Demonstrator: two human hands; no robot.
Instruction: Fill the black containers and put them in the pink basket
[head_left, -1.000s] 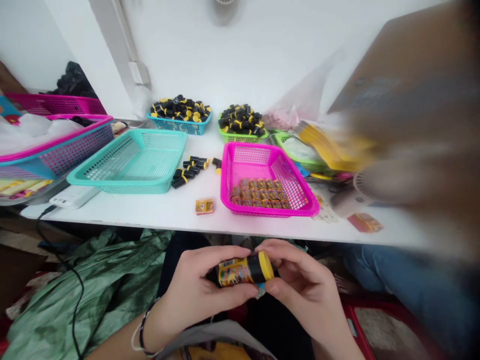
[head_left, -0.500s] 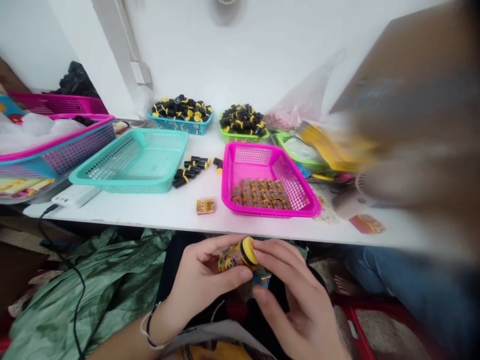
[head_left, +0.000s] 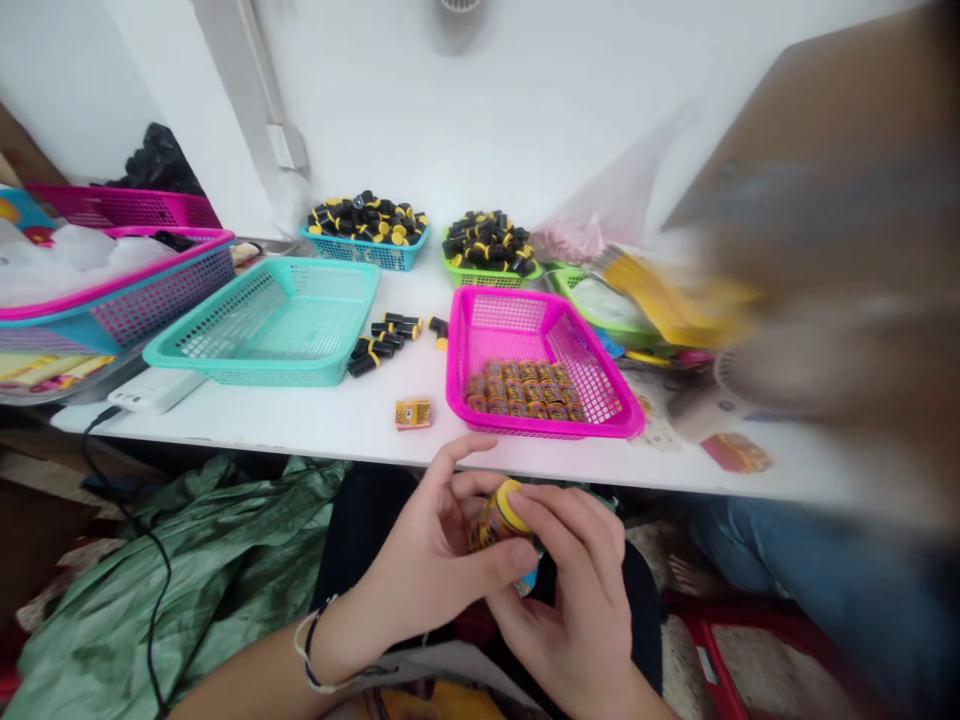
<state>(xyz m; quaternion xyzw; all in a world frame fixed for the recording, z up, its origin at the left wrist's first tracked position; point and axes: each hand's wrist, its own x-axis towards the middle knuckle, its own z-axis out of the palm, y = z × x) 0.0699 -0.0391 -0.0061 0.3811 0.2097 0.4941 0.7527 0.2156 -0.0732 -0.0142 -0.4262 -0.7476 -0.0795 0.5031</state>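
Over my lap, just in front of the table edge, both hands are on a small yellow-capped bottle [head_left: 491, 522] wrapped in a colourful printed label. My left hand [head_left: 427, 565] holds its body between thumb and fingers, with the index finger lifted and stretched out. My right hand [head_left: 574, 575] closes on the cap end, its fingertips against the yellow cap. A blue patch shows below the bottle, too covered to make out. Nearest on the table is a stack of small printed labels [head_left: 413, 414]. Beside it, a pink basket [head_left: 621, 424] contains rows of labelled bottles [head_left: 534, 391].
A turquoise basket [head_left: 262, 374] stands left, with several black bottles [head_left: 384, 340] beside it. Behind are a blue basket [head_left: 364, 250] and a green basket [head_left: 491, 277] heaped with black bottles. A white power bank [head_left: 154, 392] trails a cable. At right, another person's arm is blurred.
My left index finger has lifted off the bottle and straightened. The bottle has moved slightly right and tipped more upright, while the right fingers have closed in around its cap.
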